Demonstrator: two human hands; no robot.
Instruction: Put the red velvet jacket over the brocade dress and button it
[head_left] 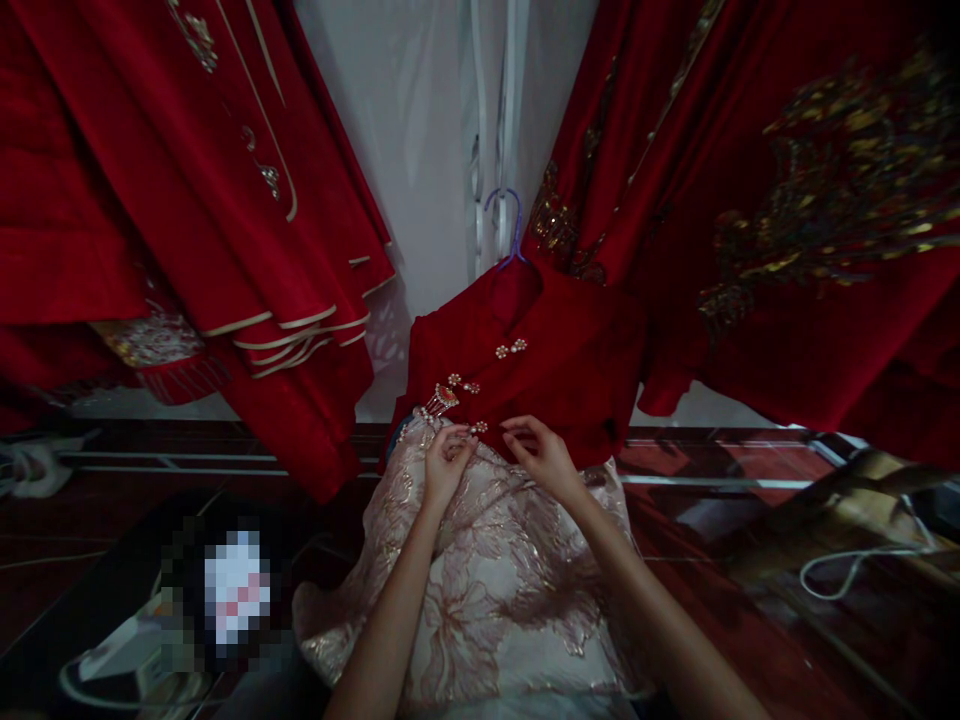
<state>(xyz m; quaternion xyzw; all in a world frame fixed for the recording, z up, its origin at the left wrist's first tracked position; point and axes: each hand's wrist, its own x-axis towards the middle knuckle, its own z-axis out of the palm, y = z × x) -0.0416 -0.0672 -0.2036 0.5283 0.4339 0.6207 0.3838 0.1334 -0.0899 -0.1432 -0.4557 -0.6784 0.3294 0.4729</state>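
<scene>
A red jacket (577,350) on a purple hanger (515,225) lies in front of me, with pearl flower fastenings (511,348) and a beaded tassel ornament (442,400) on its front. Its lower part meets a pale, shiny floral fabric (480,600) spread beneath my forearms. My left hand (448,462) is curled into a pinch at the jacket's lower edge, right beside a pearl flower fastening (477,428). Just to the right, my right hand (546,460) hovers with thumb and forefinger drawn together. Anything thin between the fingers of either hand is too small to make out.
Red garments with gold piping (300,270) hang at the left. More red garments with sequin trim (825,190) hang at the right. White sheeting (390,90) is behind. A blurred-out bright screen (237,588) and a white cable (840,590) lie low at the sides.
</scene>
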